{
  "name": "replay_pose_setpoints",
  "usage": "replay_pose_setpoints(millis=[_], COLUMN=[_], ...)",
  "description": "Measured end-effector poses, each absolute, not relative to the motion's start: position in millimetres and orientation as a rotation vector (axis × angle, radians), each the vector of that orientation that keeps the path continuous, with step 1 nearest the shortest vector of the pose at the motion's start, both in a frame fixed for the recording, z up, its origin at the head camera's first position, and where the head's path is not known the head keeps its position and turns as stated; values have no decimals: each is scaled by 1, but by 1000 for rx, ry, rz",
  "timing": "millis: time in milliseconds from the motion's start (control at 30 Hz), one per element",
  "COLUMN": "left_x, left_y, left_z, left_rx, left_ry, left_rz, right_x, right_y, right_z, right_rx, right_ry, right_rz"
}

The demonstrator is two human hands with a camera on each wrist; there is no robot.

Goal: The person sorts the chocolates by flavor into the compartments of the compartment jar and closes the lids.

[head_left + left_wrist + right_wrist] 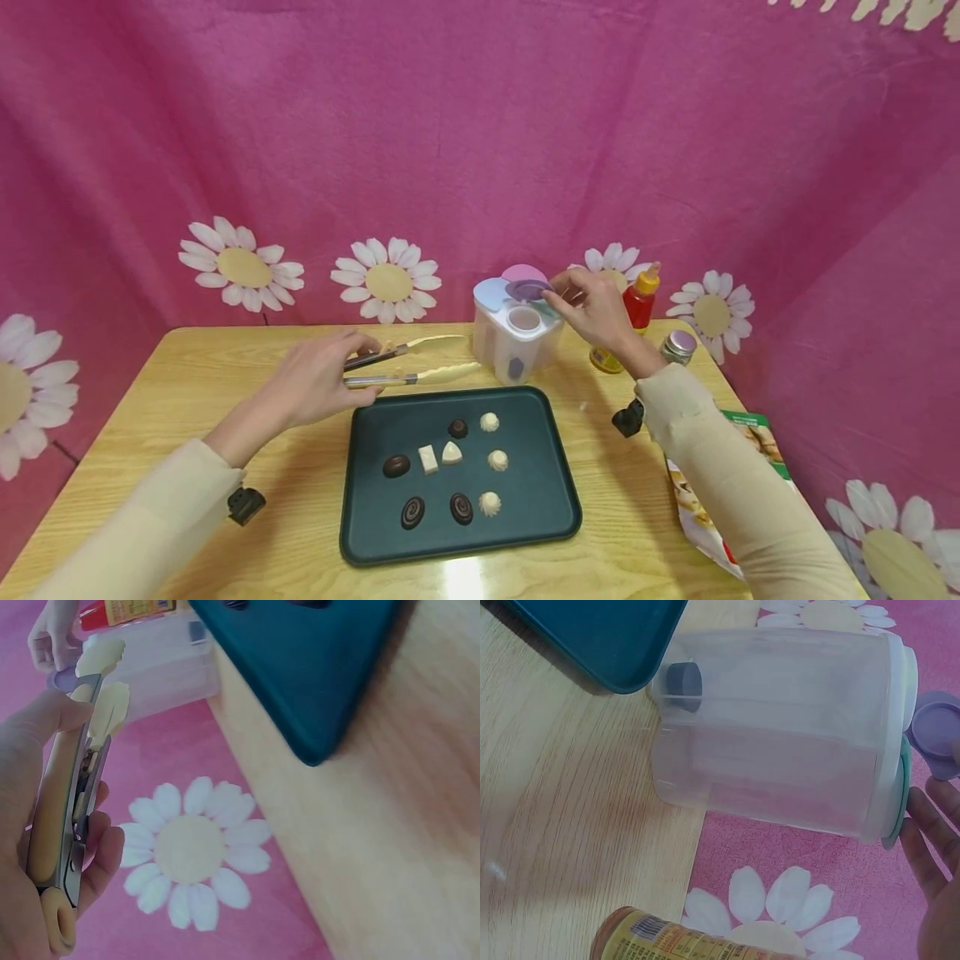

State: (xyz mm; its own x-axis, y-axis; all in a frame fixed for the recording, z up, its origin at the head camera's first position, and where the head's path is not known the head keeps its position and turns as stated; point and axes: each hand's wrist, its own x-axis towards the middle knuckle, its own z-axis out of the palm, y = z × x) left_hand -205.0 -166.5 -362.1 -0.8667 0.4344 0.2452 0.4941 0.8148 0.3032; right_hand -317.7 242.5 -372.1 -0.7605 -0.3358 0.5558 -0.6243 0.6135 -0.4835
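Note:
My left hand [318, 383] grips a pair of tongs [446, 374] with cream scalloped tips, their two arms spread apart over the tray's far left corner. A clear plastic container [500, 337] with coloured flap lids stands behind the tray. My right hand [600, 308] pinches its purple lid [527, 289], which is lifted off a round opening [523, 317]. One dark piece [684, 686] lies at the container's bottom in the right wrist view. On the dark green tray [536, 508] sit dark chocolates [396, 466] and white chocolates [490, 503], several of each.
Right of the container stand a red bottle with a yellow cap [639, 307] and a small lidded jar [678, 346]. A printed food bag [693, 517] lies at the table's right, partly under the right forearm. A pink flowered cloth [450, 150] hangs behind the wooden table [225, 358].

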Motion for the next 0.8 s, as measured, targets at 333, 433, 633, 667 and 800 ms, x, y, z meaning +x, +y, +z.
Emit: replay_pose_setpoints(millis=[333,433,633,667,800], left_x=[-186,-181,-175,-175,-175], left_y=[-176,-176,-175,-175,-174], left_z=[-388,-396,-404,-405,-408], left_rx=[-725,-737,-744,-743,-747], left_ry=[-2926,-2942,-2969,-2974,-2992], left_rz=[-478,-470,-488,-492,-495], right_x=[-317,-316,-317,-317,-317], right_y=[243,243,244,244,243], right_z=[-372,-372,-373,-373,-373], right_rx=[764,765,785,789,796], right_ry=[-2421,-2418,-2397,-2392,-2380], right_rz=[937,939,941,938,936])
